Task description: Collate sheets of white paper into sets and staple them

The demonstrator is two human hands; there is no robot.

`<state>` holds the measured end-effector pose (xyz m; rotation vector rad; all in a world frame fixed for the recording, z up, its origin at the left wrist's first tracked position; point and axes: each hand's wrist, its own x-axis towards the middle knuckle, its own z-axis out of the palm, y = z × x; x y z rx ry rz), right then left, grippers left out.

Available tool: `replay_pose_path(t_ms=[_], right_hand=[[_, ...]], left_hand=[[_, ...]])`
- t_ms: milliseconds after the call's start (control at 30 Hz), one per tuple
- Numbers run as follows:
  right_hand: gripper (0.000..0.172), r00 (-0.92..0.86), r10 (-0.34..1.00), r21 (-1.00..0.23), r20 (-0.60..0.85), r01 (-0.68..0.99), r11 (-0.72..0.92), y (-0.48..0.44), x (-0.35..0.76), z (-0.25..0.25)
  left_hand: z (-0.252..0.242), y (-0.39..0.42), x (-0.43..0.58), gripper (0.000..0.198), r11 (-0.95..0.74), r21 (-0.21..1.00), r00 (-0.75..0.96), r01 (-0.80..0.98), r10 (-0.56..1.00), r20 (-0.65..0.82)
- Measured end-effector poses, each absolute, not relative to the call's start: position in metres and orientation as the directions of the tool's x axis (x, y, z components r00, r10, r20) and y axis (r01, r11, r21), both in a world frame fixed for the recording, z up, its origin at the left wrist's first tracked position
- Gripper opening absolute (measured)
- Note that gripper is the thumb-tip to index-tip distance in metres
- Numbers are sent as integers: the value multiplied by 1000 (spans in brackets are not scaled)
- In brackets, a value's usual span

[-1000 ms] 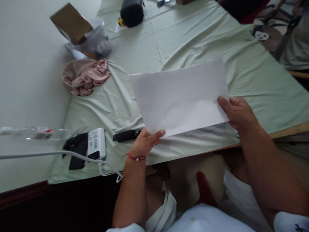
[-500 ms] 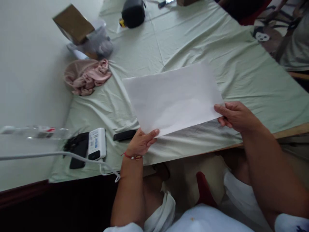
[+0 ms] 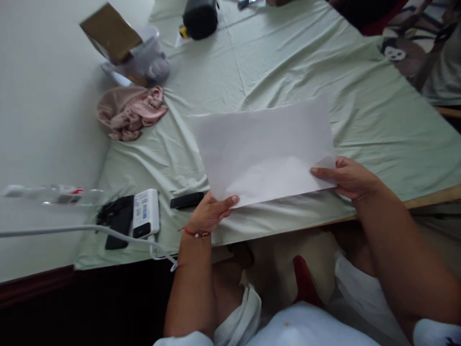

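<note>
A: Where is the sheet of paper?
B: Held out above the pale green tablecloth, in front of the person. Visible face plain white. Whether its far edge meets the cloth, I cannot tell.
A: State of the left hand?
B: Pinching the sheet's near left corner, thumb on top. Red bracelet at the wrist.
A: And the right hand?
B: Gripping the right edge near its lower corner, thumb flat on the upper face, fingers mostly hidden beneath.
A: Objects near the left hand?
B: A slim black object, its right end partly covered by that hand; contact unclear. Further left, a white power bank beside a flat black item, then a clear bottle.
A: Beyond those?
B: Crumpled pink cloth, near the wall.
</note>
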<state>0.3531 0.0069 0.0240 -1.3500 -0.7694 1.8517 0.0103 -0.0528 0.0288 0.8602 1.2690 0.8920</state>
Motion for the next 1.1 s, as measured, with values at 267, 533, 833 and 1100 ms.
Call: replay_pose_path(t_ms=[267,533,833,1100], right_hand=[[12,-12,867,-861,-499,-113,-497,14,353,21],[18,97,880,-880,-464,-166,-446,18,352,26],[14,44,868,-867,-494,-98,-489,15,337,20],[18,-139,870,-878,-474,-5,-479,10,312,13]], left_hand=[[22,-49,5,53,455,876,117,-157,890,-441],[23,-51,8,50,342,919,-108,-195,924,-367],[23,-54,3,20,-180,970,-695,162,677,242],[21,-53,-18,10,-32,911,-752,412,553,359]])
